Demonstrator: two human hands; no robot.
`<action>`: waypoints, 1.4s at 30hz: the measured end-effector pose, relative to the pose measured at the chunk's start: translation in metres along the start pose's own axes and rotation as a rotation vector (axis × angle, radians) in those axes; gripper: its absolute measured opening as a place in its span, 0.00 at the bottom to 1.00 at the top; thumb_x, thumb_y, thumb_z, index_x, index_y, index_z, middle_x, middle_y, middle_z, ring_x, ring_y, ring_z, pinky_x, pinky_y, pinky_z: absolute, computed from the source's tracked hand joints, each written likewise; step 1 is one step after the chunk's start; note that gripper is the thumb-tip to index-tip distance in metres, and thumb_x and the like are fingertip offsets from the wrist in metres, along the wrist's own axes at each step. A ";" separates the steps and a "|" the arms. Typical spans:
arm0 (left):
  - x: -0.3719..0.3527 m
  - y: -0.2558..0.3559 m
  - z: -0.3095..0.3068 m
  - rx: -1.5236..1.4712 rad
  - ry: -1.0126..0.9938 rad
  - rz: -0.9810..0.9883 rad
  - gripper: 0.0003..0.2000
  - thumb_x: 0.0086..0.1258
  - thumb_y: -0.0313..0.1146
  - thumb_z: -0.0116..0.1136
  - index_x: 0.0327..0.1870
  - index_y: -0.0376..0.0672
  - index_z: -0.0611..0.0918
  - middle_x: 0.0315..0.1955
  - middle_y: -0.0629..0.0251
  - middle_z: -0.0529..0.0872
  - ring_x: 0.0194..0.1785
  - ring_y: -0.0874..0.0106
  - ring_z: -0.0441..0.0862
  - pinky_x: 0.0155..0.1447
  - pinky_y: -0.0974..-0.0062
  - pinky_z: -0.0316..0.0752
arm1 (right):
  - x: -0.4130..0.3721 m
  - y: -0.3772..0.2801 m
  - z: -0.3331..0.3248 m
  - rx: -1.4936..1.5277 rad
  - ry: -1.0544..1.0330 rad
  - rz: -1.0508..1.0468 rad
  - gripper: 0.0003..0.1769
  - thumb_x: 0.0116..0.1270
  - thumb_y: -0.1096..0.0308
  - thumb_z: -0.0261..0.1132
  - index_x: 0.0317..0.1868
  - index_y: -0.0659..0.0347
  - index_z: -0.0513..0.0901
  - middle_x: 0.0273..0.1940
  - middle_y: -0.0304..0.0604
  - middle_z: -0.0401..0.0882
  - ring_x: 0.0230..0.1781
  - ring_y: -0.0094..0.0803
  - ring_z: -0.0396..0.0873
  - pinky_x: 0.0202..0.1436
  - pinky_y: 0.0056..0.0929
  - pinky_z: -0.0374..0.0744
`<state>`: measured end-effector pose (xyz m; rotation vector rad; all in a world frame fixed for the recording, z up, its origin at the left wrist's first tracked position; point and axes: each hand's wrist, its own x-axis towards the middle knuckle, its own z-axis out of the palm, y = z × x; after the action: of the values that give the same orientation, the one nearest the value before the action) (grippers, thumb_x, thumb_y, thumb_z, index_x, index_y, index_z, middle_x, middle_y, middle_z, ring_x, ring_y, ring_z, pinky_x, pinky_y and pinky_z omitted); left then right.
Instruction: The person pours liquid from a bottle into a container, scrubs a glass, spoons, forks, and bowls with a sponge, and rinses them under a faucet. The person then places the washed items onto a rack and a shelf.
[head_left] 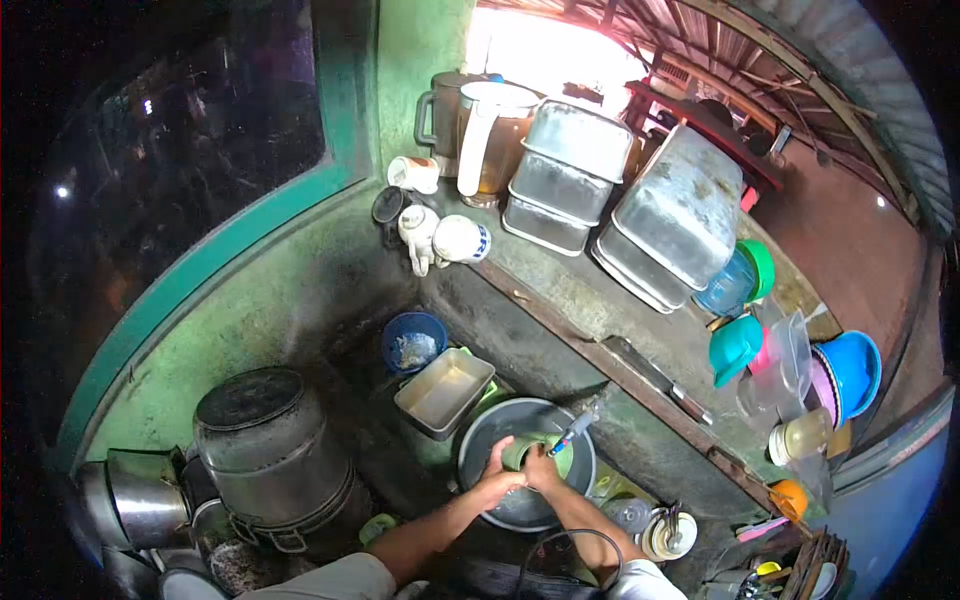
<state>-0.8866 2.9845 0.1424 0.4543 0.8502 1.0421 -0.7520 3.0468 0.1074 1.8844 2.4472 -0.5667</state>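
Over a large grey basin [468, 455], my left hand [495, 480] grips a green container [515, 454] from its left side. My right hand [541, 470] presses against the same container with its fingers curled, and part of those fingers is hidden. Just above my right hand, a tap [578, 424] with a blue piece at its spout points down at the basin. To the basin's upper left stands a rectangular metal pan [445, 392]. Behind that pan is a blue bowl [413, 343] with whitish bits in it.
Large blackened pots [262, 440] crowd the left. Stacked metal tins [565, 175], pitchers [490, 140] and mugs [460, 240] line the ledge above. A knife [660, 380] lies along the ledge's edge. Right of the basin sit stacked cups [670, 535] with spoons.
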 end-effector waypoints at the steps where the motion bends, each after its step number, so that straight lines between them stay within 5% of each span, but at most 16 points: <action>1: 0.001 0.002 -0.001 0.008 0.005 0.041 0.48 0.49 0.18 0.57 0.72 0.61 0.51 0.49 0.60 0.72 0.37 0.71 0.78 0.36 0.73 0.76 | 0.002 -0.003 -0.002 -0.001 -0.004 0.000 0.36 0.61 0.56 0.63 0.64 0.68 0.64 0.48 0.65 0.79 0.46 0.57 0.81 0.49 0.44 0.80; 4: 0.005 0.003 -0.011 0.029 0.035 0.030 0.47 0.51 0.21 0.59 0.72 0.61 0.50 0.49 0.60 0.75 0.38 0.71 0.78 0.37 0.71 0.75 | 0.000 -0.030 -0.054 0.824 -0.515 0.352 0.33 0.63 0.53 0.63 0.61 0.66 0.66 0.52 0.65 0.77 0.54 0.56 0.77 0.54 0.47 0.76; 8: 0.004 0.014 -0.015 0.000 0.082 -0.104 0.47 0.52 0.22 0.59 0.72 0.65 0.49 0.52 0.60 0.74 0.49 0.69 0.77 0.53 0.57 0.74 | -0.027 -0.041 -0.078 0.267 -0.166 0.118 0.37 0.62 0.49 0.63 0.63 0.66 0.65 0.57 0.68 0.71 0.56 0.62 0.73 0.62 0.49 0.71; 10: 0.003 0.014 -0.006 0.083 0.022 -0.151 0.47 0.50 0.22 0.61 0.72 0.60 0.52 0.57 0.60 0.71 0.54 0.66 0.75 0.60 0.57 0.71 | 0.000 0.017 0.019 -0.055 0.172 -0.177 0.38 0.61 0.51 0.63 0.64 0.67 0.63 0.60 0.68 0.68 0.57 0.60 0.73 0.62 0.48 0.71; 12: 0.014 0.000 -0.004 0.554 0.131 0.329 0.46 0.47 0.21 0.64 0.71 0.52 0.56 0.57 0.59 0.73 0.60 0.63 0.71 0.61 0.60 0.70 | -0.013 0.002 -0.012 0.080 0.089 -0.171 0.30 0.63 0.55 0.62 0.57 0.69 0.71 0.50 0.68 0.76 0.50 0.53 0.78 0.58 0.46 0.74; 14: 0.010 0.004 -0.007 0.259 0.036 0.197 0.48 0.42 0.21 0.68 0.70 0.50 0.57 0.61 0.59 0.69 0.62 0.62 0.69 0.59 0.60 0.71 | -0.007 -0.016 -0.039 0.826 -0.363 0.517 0.12 0.64 0.66 0.63 0.28 0.67 0.79 0.17 0.45 0.78 0.18 0.33 0.79 0.20 0.34 0.77; 15: 0.007 0.021 0.000 0.167 0.055 0.046 0.49 0.42 0.20 0.67 0.70 0.52 0.56 0.60 0.59 0.70 0.61 0.64 0.70 0.57 0.61 0.72 | -0.010 -0.015 -0.049 1.005 -0.350 0.493 0.11 0.63 0.68 0.64 0.28 0.67 0.77 0.16 0.41 0.75 0.13 0.30 0.75 0.12 0.30 0.72; 18: 0.009 0.022 -0.007 -0.036 0.099 -0.102 0.49 0.43 0.19 0.64 0.71 0.57 0.54 0.56 0.58 0.71 0.50 0.69 0.76 0.48 0.67 0.76 | -0.024 -0.021 -0.049 0.135 0.133 0.012 0.32 0.60 0.62 0.65 0.62 0.69 0.68 0.57 0.67 0.72 0.59 0.56 0.73 0.63 0.40 0.72; 20: 0.008 0.017 0.003 -0.051 0.141 -0.091 0.48 0.45 0.20 0.61 0.71 0.58 0.54 0.56 0.56 0.71 0.46 0.69 0.77 0.45 0.68 0.77 | -0.019 -0.031 -0.069 0.105 -0.280 0.096 0.36 0.60 0.65 0.64 0.65 0.69 0.61 0.61 0.69 0.67 0.61 0.58 0.69 0.64 0.40 0.70; 22: 0.013 0.007 0.003 0.116 0.011 0.075 0.46 0.47 0.22 0.60 0.71 0.60 0.53 0.58 0.57 0.69 0.46 0.68 0.77 0.44 0.66 0.77 | -0.013 -0.028 -0.058 0.135 -0.168 0.030 0.29 0.58 0.68 0.64 0.59 0.68 0.67 0.56 0.69 0.72 0.57 0.55 0.75 0.59 0.42 0.75; 25: 0.014 0.007 -0.001 0.026 0.035 -0.004 0.46 0.47 0.21 0.60 0.71 0.58 0.53 0.56 0.58 0.71 0.46 0.67 0.77 0.42 0.67 0.77 | -0.007 -0.021 -0.072 0.948 -0.540 0.545 0.32 0.56 0.65 0.67 0.58 0.71 0.67 0.56 0.71 0.71 0.57 0.55 0.75 0.58 0.46 0.74; 28: 0.009 0.025 0.011 -0.035 0.198 -0.039 0.46 0.46 0.18 0.56 0.71 0.56 0.53 0.56 0.57 0.70 0.45 0.67 0.77 0.39 0.70 0.77 | -0.011 -0.019 -0.073 0.968 -0.327 0.492 0.30 0.56 0.65 0.67 0.56 0.72 0.70 0.48 0.68 0.77 0.47 0.51 0.81 0.49 0.45 0.80; 30: 0.009 0.021 0.010 0.012 0.134 -0.046 0.46 0.46 0.18 0.57 0.71 0.55 0.53 0.56 0.56 0.70 0.47 0.65 0.77 0.42 0.69 0.78 | -0.009 0.003 -0.011 -0.032 0.558 -0.293 0.22 0.59 0.63 0.65 0.51 0.68 0.77 0.35 0.57 0.83 0.32 0.42 0.85 0.34 0.38 0.83; 34: 0.028 -0.013 -0.001 0.085 0.041 0.148 0.46 0.45 0.19 0.58 0.70 0.55 0.54 0.53 0.56 0.71 0.45 0.65 0.79 0.42 0.67 0.79 | -0.012 -0.015 -0.052 0.640 -0.054 0.274 0.16 0.64 0.59 0.64 0.46 0.61 0.81 0.27 0.51 0.82 0.21 0.38 0.82 0.25 0.32 0.81; 38: 0.022 0.013 0.008 -0.022 0.129 -0.136 0.47 0.44 0.16 0.56 0.71 0.59 0.54 0.59 0.54 0.68 0.49 0.61 0.80 0.44 0.63 0.83 | -0.014 -0.015 -0.071 0.944 -0.086 0.567 0.14 0.69 0.59 0.59 0.39 0.64 0.80 0.22 0.49 0.80 0.22 0.41 0.82 0.28 0.37 0.81; 42: 0.016 0.016 0.013 0.091 0.053 -0.111 0.47 0.45 0.16 0.54 0.71 0.59 0.54 0.59 0.52 0.68 0.49 0.60 0.80 0.43 0.64 0.84 | -0.015 0.008 -0.006 -0.009 0.541 -0.196 0.16 0.69 0.59 0.59 0.43 0.65 0.80 0.22 0.51 0.81 0.33 0.50 0.84 0.39 0.43 0.81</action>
<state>-0.8812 3.0065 0.1550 0.4526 0.9618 0.9196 -0.7392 3.0361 0.1143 2.0178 2.9688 -0.0353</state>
